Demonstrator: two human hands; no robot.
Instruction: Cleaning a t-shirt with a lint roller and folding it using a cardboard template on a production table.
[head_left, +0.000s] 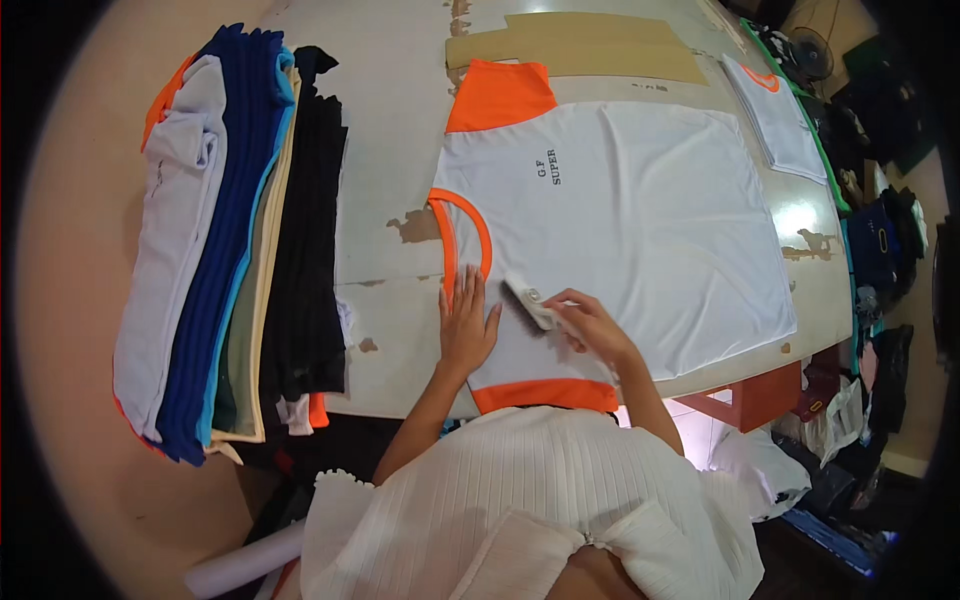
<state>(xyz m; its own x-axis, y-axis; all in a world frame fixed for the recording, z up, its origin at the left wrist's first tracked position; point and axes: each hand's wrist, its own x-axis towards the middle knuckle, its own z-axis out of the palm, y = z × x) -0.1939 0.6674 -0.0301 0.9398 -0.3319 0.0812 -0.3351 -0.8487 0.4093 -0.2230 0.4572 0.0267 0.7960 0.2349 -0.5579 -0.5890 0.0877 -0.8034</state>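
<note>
A white T-shirt (637, 225) with orange sleeves and an orange neckband (480, 217) lies spread on the table, its neck towards the left and its hem towards the right. Dark lettering is printed on its chest. My left hand (469, 322) rests flat, fingers extended, on the shirt beside the neckband. In my right hand (589, 322) is a white-backed brush (531, 300) with dark bristles, held at the shirt's surface just right of my left hand. The near orange sleeve (547, 394) lies at the table edge against my clothing.
Stacks of folded garments, white (176, 262), navy (217, 247) and black (307, 247), stand at the left. Tan cardboard (577, 49) lies at the far side. A folded white shirt (780, 127) is at the far right. Bags and a red wooden stool (765, 397) are below the right edge.
</note>
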